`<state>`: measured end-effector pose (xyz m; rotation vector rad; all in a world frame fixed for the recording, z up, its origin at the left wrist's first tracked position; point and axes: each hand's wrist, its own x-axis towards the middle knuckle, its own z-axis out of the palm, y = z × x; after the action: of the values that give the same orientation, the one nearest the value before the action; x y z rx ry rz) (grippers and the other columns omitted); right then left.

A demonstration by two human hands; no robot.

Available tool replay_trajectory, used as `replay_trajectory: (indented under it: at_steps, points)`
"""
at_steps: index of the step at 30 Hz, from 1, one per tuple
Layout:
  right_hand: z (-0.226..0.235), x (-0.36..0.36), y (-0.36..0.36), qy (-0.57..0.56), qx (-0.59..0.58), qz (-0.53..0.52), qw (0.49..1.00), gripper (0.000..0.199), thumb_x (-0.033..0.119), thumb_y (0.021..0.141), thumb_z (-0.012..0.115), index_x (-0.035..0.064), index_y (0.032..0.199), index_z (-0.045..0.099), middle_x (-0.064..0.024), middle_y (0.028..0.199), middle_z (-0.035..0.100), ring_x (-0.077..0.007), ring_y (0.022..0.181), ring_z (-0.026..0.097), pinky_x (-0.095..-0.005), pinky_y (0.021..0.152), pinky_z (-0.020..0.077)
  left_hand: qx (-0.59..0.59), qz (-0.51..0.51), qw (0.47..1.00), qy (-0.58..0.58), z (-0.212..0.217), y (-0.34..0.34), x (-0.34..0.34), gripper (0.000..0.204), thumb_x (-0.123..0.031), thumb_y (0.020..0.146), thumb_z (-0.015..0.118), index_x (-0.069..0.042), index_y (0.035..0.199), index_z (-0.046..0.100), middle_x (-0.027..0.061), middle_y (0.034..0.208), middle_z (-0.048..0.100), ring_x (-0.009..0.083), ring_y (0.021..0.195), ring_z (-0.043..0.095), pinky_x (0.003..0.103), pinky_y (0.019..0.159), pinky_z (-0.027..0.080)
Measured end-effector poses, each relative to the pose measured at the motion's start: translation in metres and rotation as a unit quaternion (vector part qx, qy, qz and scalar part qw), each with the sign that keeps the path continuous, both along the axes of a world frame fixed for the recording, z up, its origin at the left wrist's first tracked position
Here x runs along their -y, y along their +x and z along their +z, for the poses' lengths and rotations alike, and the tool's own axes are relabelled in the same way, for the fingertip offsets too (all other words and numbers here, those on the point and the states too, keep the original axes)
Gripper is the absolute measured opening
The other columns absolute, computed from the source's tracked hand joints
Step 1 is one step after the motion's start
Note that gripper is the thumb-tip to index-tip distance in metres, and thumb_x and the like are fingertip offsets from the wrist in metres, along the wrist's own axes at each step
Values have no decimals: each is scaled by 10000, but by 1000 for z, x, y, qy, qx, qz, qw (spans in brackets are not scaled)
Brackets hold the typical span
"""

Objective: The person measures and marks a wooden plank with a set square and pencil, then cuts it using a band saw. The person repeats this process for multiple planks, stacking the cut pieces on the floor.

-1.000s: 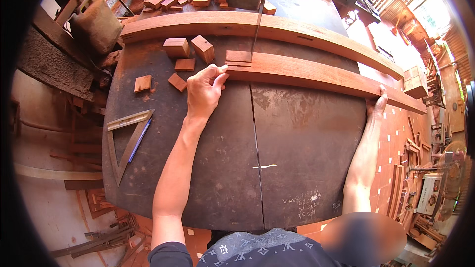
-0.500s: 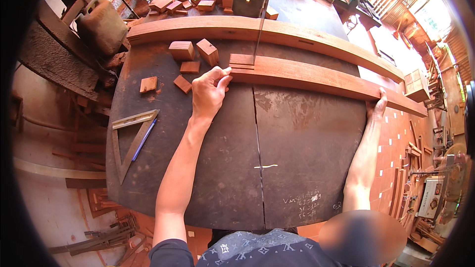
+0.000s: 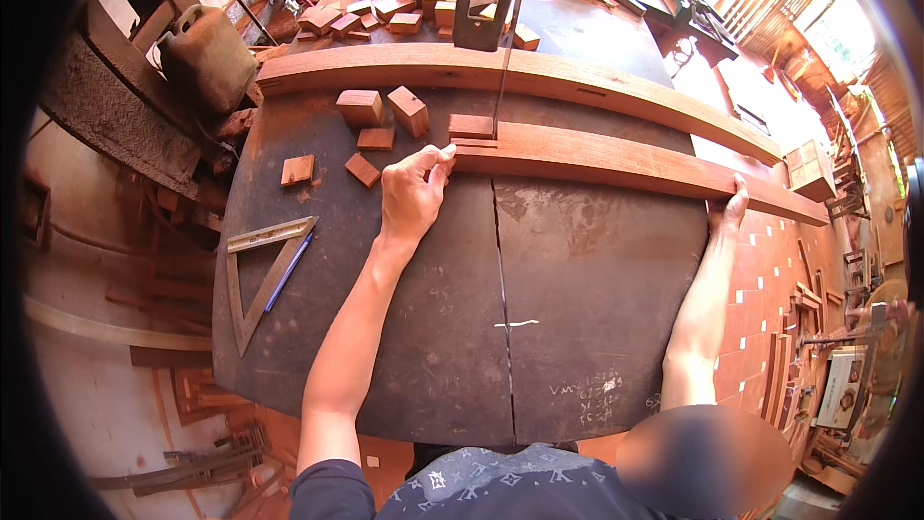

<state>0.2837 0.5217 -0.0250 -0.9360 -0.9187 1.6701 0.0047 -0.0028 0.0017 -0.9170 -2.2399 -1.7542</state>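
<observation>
A long reddish wooden beam (image 3: 597,156) lies across the dark saw table (image 3: 414,327). Its left end carries lengthwise cuts, and the thin upright bandsaw blade (image 3: 501,87) meets the wood there. My left hand (image 3: 414,191) is closed, thumb and fingers pinched at the beam's left end, a short way from the blade. Toward the other end, where the beam overhangs the table, my right hand (image 3: 729,204) grips it, thumb on top; its other fingers are mostly hidden. Several small wooden blocks (image 3: 360,109) lie just beyond my left hand.
A second long beam (image 3: 385,63) lies behind, parallel to the first. The blade guide (image 3: 478,5) hangs over it. A triangular square (image 3: 241,294) and a blue pen (image 3: 289,273) rest at left. More offcuts (image 3: 404,24) are heaped at the back.
The view has shifted slightly, so the table's things sit a little lower. Both hands keep their holds on the beam, and the blade remains near its left end.
</observation>
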Motion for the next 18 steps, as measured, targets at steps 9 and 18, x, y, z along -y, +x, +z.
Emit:
replay_trajectory:
  at_steps: [9, 18]
  points:
    - [5, -33, -16, -7, -2, -57, 998, 589, 326, 823, 751, -7, 1290, 619, -173, 1225, 674, -331, 1106, 706, -504, 861, 640, -106, -6, 993, -60, 12, 7, -11, 83, 8, 930, 774, 32, 927, 695, 170, 825, 762, 270, 718, 766, 300, 616, 543]
    - [3, -28, -18, -8, -16, -70, 997, 594, 292, 832, 751, -27, 1307, 592, -171, 1244, 666, -326, 1099, 706, -495, 886, 633, -103, -18, 993, -48, 8, 4, -14, 62, 43, 924, 757, 31, 959, 708, 164, 856, 764, 249, 763, 785, 312, 647, 571]
